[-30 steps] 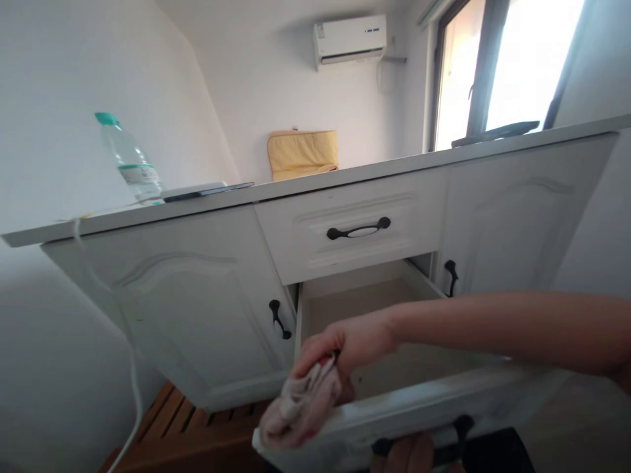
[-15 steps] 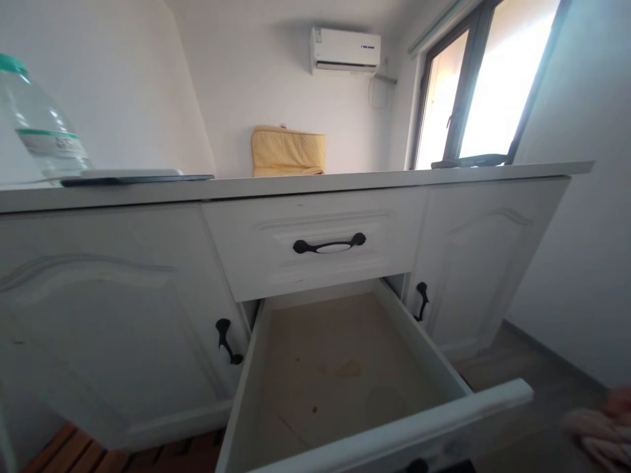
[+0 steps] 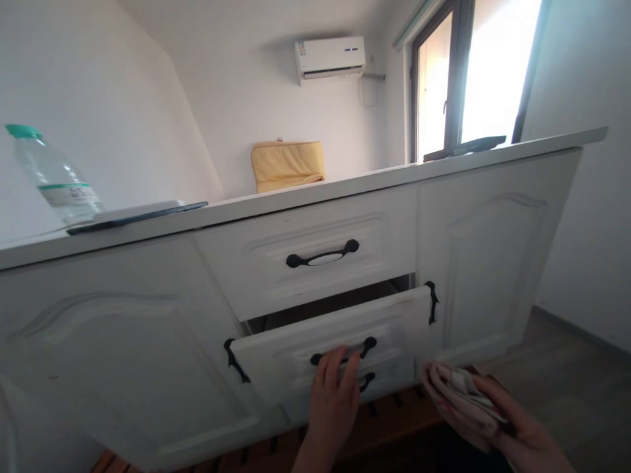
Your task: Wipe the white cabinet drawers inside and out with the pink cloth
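Note:
The middle drawer (image 3: 394, 315) of a white cabinet stands slightly out, with a dark gap above its front. My left hand (image 3: 335, 394) is at its black handle (image 3: 369, 345), with bent fingertips over the handle's middle; whether they grip it or only touch it is hard to tell. To the right, my right hand (image 3: 517, 420) holds a folded, light pinkish cloth (image 3: 463, 401) in front of the cabinet's lower right part. Above, the top drawer (image 3: 266, 276) is closed.
On the countertop (image 3: 276, 207) are a green-capped bottle (image 3: 64, 184) and a flat dark object (image 3: 142, 217) at left, and another dark object (image 3: 466, 150) at right. Cabinet doors flank the drawers. Slatted wood (image 3: 379, 420) lies below.
The middle drawer has moved inward from far out to nearly closed. My left hand has come into view at its handle. My right hand and the cloth have moved left into clearer view.

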The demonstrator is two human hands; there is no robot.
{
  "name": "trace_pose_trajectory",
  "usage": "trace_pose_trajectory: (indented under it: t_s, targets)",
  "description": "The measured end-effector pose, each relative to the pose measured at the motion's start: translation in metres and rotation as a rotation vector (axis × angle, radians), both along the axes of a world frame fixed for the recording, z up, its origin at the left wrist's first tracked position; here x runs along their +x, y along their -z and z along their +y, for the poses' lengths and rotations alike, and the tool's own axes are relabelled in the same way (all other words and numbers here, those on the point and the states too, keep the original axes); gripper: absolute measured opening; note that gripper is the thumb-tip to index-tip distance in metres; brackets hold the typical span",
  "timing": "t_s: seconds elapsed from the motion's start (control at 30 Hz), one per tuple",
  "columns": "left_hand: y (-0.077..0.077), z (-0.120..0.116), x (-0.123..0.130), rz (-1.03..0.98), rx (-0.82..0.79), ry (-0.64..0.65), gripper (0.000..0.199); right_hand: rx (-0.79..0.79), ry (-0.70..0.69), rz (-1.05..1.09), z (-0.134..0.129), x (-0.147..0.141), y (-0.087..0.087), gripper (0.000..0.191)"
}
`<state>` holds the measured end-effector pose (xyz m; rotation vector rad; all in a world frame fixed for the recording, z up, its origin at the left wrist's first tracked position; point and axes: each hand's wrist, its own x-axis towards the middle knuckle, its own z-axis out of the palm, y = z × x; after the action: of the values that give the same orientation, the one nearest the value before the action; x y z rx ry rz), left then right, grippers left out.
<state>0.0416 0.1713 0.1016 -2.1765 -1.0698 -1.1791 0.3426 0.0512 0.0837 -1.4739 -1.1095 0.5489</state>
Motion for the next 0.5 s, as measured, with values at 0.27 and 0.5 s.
trace_pose_trajectory:
  t_s: [0.27, 0.5]
  targets:
    - [0.000, 0.027, -0.002, 0.048, -0.053, -0.023, 0.054, 0.496, 0.367, -0.420, 0.083, -0.044, -0.080, 0.042]
    - [0.073, -0.049, -0.057, 0.139, -0.150, -0.251, 0.049, 0.709, 0.335, -0.722, 0.154, -0.067, -0.083, 0.060]
